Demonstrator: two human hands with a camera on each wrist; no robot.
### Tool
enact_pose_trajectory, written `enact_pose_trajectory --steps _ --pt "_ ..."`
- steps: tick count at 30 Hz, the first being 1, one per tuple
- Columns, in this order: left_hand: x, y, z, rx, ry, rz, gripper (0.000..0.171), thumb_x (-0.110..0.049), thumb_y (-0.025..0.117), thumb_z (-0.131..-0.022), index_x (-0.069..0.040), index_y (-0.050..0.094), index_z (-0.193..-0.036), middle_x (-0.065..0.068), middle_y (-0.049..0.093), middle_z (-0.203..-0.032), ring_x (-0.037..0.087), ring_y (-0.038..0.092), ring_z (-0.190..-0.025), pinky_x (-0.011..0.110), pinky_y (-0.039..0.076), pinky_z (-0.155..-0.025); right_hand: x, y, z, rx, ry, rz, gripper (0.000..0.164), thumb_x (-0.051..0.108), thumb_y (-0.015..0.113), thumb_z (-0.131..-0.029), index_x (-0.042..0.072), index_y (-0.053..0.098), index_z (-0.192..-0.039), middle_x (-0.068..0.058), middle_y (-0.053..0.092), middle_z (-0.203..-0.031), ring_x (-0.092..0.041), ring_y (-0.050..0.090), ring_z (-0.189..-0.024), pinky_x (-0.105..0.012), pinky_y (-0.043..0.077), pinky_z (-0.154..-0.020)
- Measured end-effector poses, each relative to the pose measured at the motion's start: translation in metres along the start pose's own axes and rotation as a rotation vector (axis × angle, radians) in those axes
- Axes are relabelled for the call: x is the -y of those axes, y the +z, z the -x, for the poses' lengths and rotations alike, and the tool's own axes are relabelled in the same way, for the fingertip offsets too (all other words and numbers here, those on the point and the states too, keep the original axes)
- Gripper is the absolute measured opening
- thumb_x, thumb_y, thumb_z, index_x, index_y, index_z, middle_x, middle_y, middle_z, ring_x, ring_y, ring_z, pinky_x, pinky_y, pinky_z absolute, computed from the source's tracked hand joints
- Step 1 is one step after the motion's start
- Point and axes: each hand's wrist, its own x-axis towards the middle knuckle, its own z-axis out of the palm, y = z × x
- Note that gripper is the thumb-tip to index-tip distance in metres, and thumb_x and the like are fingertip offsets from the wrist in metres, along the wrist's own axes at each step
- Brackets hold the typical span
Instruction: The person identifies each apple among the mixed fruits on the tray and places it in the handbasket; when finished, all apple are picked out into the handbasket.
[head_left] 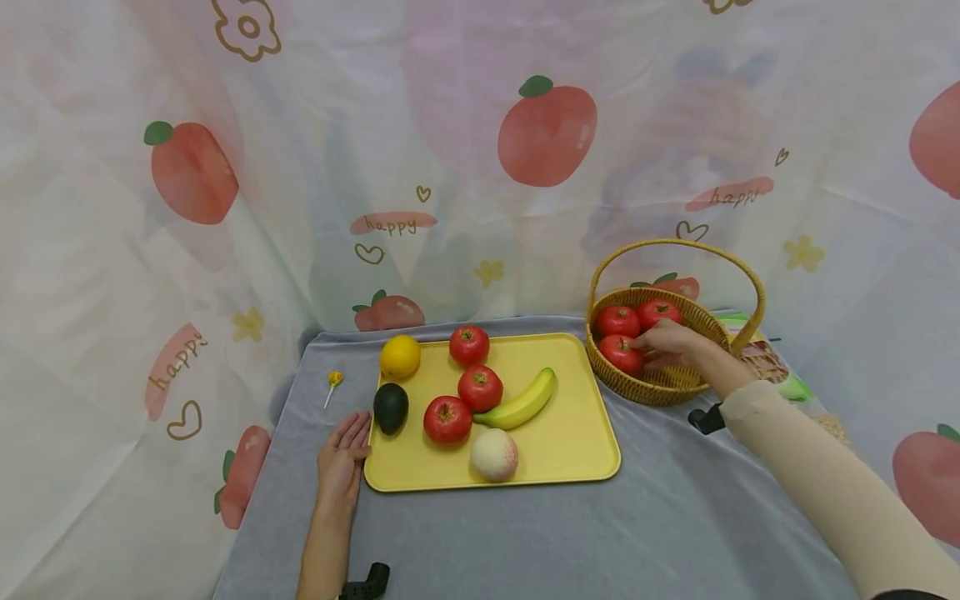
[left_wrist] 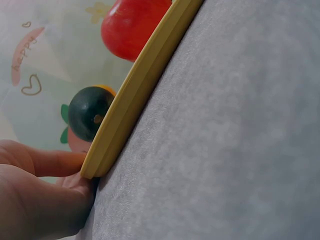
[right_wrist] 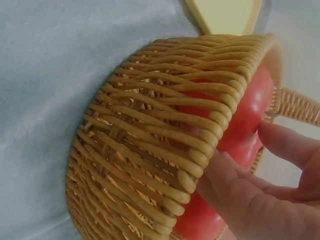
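Note:
My right hand [head_left: 667, 343] reaches into a wicker basket [head_left: 651, 390] and grips a red apple [head_left: 621, 355] at its left side. In the right wrist view the thumb [right_wrist: 285, 142] touches this apple, while the other fingers go down inside the rim, partly hidden. Two more apples, one the back left apple [head_left: 617, 321], lie in the basket. My left hand [head_left: 343, 458] rests on the cloth at the left edge of a yellow tray [head_left: 570, 433], fingers straight. Its thumb touches the tray rim in the left wrist view. Closest to it on the tray is a dark green avocado [head_left: 391, 408].
The tray also bears a lemon [head_left: 400, 357], a banana [head_left: 522, 403], a peach [head_left: 494, 455] and three red apples [head_left: 447, 419]. A yellow lollipop [head_left: 334, 379] lies on the grey cloth [head_left: 525, 542]. The basket's tall handle [head_left: 678, 242] arches over it. A printed curtain [head_left: 465, 167] hangs behind.

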Motion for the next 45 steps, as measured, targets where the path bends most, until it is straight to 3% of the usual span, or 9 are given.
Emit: enact_pose_trajectory --steps 4,12,16,21,24,31,41,45 --pt "0.001 0.000 0.000 -0.003 0.003 0.008 0.078 0.032 0.041 -0.087 0.007 0.029 -0.160 0.028 0.038 -0.161 0.034 0.039 -0.150 0.035 0.038 -0.119 0.000 0.001 0.001 -0.005 -0.003 -0.015 0.022 0.013 0.058 -0.105 -0.005 0.053 -0.117 -0.014 0.055 -0.106 -0.027 0.061 -0.100 -0.047 0.055 -0.104" --pt "-0.001 0.001 0.000 0.010 0.004 0.013 0.077 0.031 0.040 -0.088 0.007 0.028 -0.160 0.028 0.037 -0.161 0.034 0.038 -0.151 0.036 0.036 -0.120 0.005 -0.001 0.010 0.022 0.027 -0.052 0.049 0.017 0.054 -0.107 -0.013 0.042 -0.142 -0.028 0.046 -0.133 -0.042 0.054 -0.124 -0.053 0.046 -0.114" --pt "-0.001 0.000 0.000 0.016 -0.003 0.016 0.077 0.031 0.040 -0.088 0.007 0.027 -0.160 0.026 0.037 -0.161 0.033 0.038 -0.151 0.036 0.035 -0.121 0.007 -0.006 0.013 0.007 0.009 -0.059 0.056 0.018 0.054 -0.107 -0.015 0.038 -0.149 -0.032 0.050 -0.140 -0.035 0.063 -0.118 -0.051 0.051 -0.109" --pt "0.000 -0.001 0.000 0.010 -0.002 0.017 0.078 0.032 0.040 -0.087 0.007 0.026 -0.160 0.027 0.037 -0.161 0.033 0.038 -0.151 0.036 0.035 -0.121 0.013 -0.011 0.018 -0.021 -0.031 -0.077 0.056 0.017 0.056 -0.107 -0.016 0.040 -0.150 -0.022 0.067 -0.125 -0.021 0.073 -0.098 -0.038 0.062 -0.092" --pt "-0.001 -0.001 0.000 0.007 -0.002 0.018 0.078 0.032 0.040 -0.087 0.007 0.027 -0.160 0.027 0.037 -0.161 0.033 0.038 -0.151 0.036 0.035 -0.121 0.017 -0.012 0.023 -0.027 -0.063 -0.074 0.056 0.016 0.055 -0.107 -0.017 0.040 -0.150 -0.019 0.070 -0.121 -0.018 0.074 -0.093 -0.035 0.063 -0.087" --pt "-0.001 -0.001 0.000 -0.004 0.002 0.019 0.078 0.032 0.041 -0.087 0.007 0.028 -0.159 0.028 0.037 -0.161 0.035 0.038 -0.151 0.036 0.036 -0.120 0.026 -0.008 0.030 -0.024 -0.100 -0.034 0.057 0.020 0.055 -0.108 -0.016 0.039 -0.149 -0.030 0.056 -0.142 -0.024 0.070 -0.111 -0.037 0.059 -0.099" --pt "0.001 -0.001 -0.001 -0.004 0.002 0.016 0.078 0.032 0.041 -0.086 0.007 0.029 -0.159 0.028 0.038 -0.161 0.034 0.039 -0.150 0.037 0.036 -0.120 0.036 -0.001 0.040 0.005 -0.140 -0.008 0.060 0.026 0.057 -0.109 -0.013 0.042 -0.151 -0.025 0.060 -0.142 -0.029 0.069 -0.119 -0.039 0.058 -0.100" --pt "0.000 -0.001 -0.002 -0.008 0.007 0.016 0.078 0.032 0.040 -0.086 0.007 0.030 -0.159 0.028 0.038 -0.160 0.036 0.039 -0.150 0.037 0.037 -0.120 0.039 0.005 0.043 0.043 -0.174 -0.026 0.055 0.022 0.055 -0.109 -0.013 0.044 -0.150 -0.016 0.069 -0.129 -0.023 0.072 -0.111 -0.041 0.057 -0.101"
